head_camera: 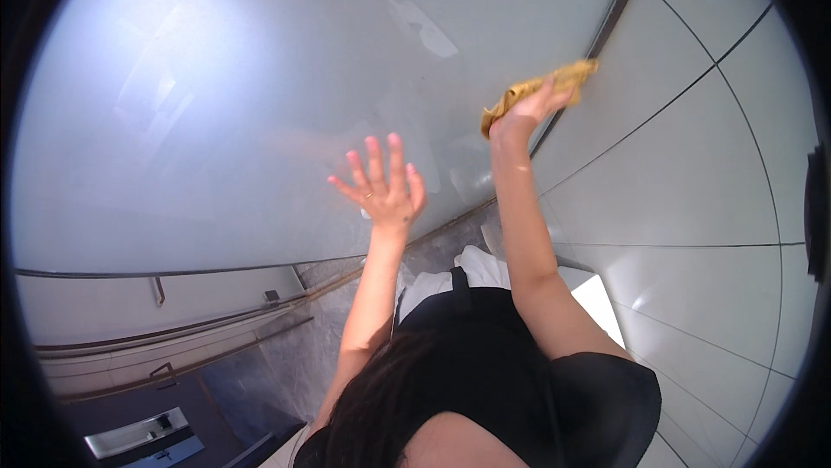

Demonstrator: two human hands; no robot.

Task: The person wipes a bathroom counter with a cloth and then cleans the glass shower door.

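Observation:
A large frosted glass panel (292, 78) fills the upper left, with pale streaks and smudges on it. My right hand (533, 104) has a crumpled yellow cloth (542, 88) under its palm and fingers, near the panel's dark edge strip (613, 10). My left hand (383, 192) holds nothing, its fingers spread over the lower part of the glass; one finger bears a ring. Whether the left palm touches the glass, I cannot tell.
A tiled wall (675, 163) rises on the right. Below the glass lies a grey marbled floor (292, 351). At lower left are a door handle (159, 291), a metal bracket (163, 374) and a washbasin (139, 432). A white object (597, 302) stands behind my right arm.

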